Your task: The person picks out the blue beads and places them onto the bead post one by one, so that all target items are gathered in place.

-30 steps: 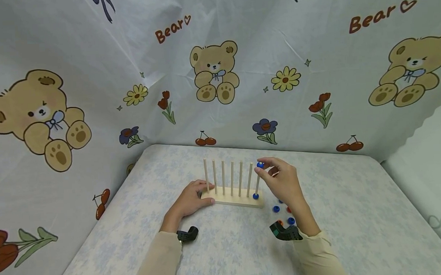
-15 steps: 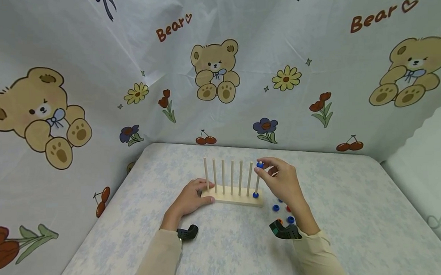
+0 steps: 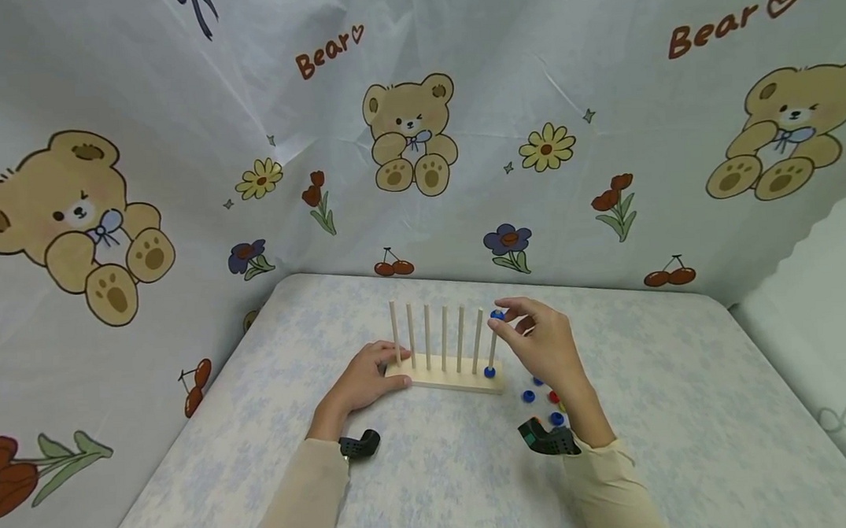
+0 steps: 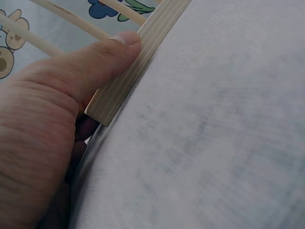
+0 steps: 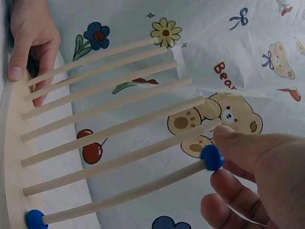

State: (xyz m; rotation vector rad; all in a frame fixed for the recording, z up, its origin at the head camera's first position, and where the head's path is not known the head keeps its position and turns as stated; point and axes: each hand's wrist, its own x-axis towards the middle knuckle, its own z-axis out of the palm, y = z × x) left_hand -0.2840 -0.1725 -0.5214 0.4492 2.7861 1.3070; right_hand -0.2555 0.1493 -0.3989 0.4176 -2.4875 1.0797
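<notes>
A wooden peg stand (image 3: 451, 380) with a row of several upright pegs rests on the table. My left hand (image 3: 366, 379) grips its left end, thumb (image 4: 114, 52) along the front edge and fingers behind. At the top of the rightmost peg, my right hand (image 3: 542, 342) pinches a blue bead (image 5: 212, 158) between thumb and fingers. In the right wrist view the peg's end meets this bead. Another blue bead (image 3: 490, 372) sits at the bottom of the same peg, against the base. The other pegs carry no beads.
Loose beads lie right of the stand, partly hidden by the right forearm: a blue one (image 3: 529, 396), another blue one (image 3: 556, 419), a red one (image 3: 553, 397) and a bit of yellow. A bear-printed cloth (image 3: 464, 223) hangs behind the table (image 3: 432, 476).
Both hands keep their hold, with the blue bead at the peg's top throughout. The head view has shifted slightly, and a yellow bit now shows beside the right forearm.
</notes>
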